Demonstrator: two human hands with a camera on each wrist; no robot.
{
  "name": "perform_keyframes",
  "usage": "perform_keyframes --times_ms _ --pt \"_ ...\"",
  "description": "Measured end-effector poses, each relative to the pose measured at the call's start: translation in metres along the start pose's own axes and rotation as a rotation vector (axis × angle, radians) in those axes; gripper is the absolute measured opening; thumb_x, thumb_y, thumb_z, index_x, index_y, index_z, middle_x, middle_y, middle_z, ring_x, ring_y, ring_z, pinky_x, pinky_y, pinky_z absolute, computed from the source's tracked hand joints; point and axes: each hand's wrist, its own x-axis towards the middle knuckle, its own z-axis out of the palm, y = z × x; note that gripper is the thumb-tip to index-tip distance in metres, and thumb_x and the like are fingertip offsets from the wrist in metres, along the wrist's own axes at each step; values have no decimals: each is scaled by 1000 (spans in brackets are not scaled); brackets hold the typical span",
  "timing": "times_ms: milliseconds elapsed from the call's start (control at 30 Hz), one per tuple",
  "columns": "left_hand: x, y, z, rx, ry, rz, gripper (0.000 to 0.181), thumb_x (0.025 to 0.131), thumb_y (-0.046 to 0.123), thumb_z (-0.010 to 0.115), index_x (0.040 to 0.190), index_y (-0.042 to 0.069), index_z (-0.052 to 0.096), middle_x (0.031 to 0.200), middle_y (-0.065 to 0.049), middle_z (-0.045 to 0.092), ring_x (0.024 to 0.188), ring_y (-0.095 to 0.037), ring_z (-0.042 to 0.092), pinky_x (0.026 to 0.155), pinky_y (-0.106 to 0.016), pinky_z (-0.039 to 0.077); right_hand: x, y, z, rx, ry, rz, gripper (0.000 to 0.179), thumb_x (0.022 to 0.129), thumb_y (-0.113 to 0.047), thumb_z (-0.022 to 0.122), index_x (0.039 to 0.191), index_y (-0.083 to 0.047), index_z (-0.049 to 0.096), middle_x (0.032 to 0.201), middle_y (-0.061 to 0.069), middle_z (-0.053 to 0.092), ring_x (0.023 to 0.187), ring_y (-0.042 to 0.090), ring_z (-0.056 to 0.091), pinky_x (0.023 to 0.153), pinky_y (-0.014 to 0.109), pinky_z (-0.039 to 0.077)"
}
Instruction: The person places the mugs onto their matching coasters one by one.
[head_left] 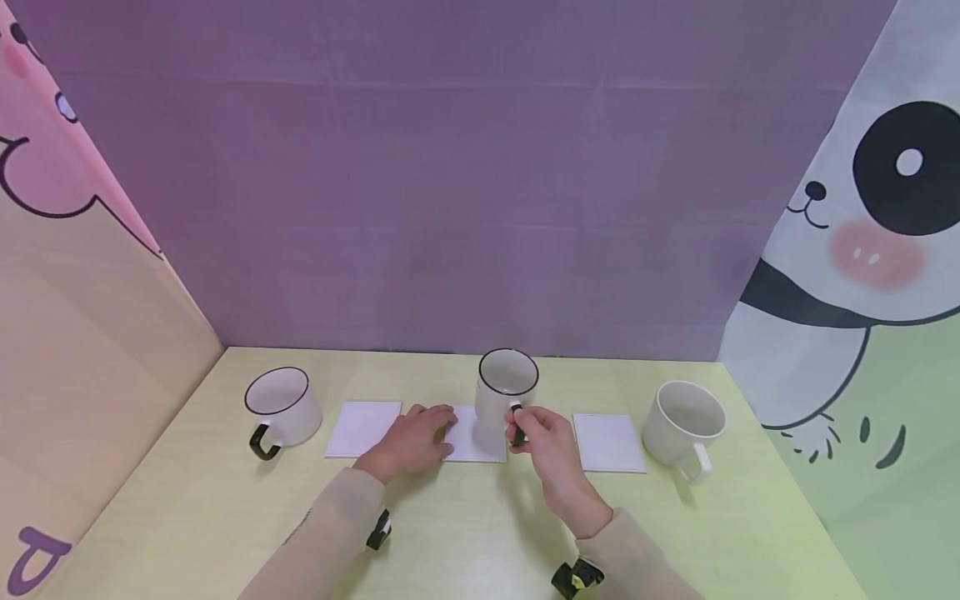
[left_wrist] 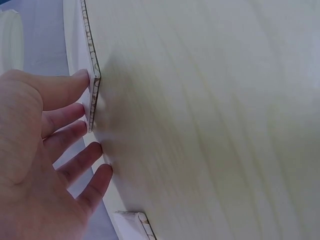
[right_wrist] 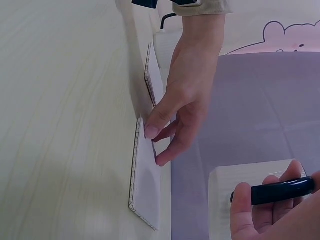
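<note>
Head view: the right hand (head_left: 551,450) pinches the black handle (head_left: 518,427) of the middle mug (head_left: 492,408), which is white with a black rim. The mug is upright, not far from the middle of the back edge of the table (head_left: 465,542), over the back right corner of the middle card (head_left: 474,442). In the right wrist view it looks lifted, with purple cloth (head_left: 480,183) showing between it and the card.

The left hand (head_left: 412,440) is fairly wide, its fingers a bit bent and apart. Its thumb touches the front left corner of the middle card. The left card (head_left: 362,432) lies just beside that hand. Near the table's back left corner stands the left mug (head_left: 298,422), white with a black rim. The right card (head_left: 609,443) lies past the right hand. The all-white mug (head_left: 675,433) stands just beside it, nearer the table's right edge.
</note>
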Motion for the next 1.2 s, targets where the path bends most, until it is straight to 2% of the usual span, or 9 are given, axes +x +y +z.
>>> perform_keyframes --times_ms 867,1200 --pt "1 -2 2 -39 9 -15 36 93 22 74 127 12 65 148 -6 54 125 -29 50 103 -50 41 4 5 8 13 1 9 26 100 -9 53 104 13 66 78 2 63 77 14 60 71 28 54" --pt "2 -3 1 -39 12 -23 35 92 22 75 124 14 64 136 -4 62 118 -27 52 99 -49 43 8 4 14 16 -3 24 27 101 -11 54 104 12 67 78 3 63 77 15 59 71 29 54"
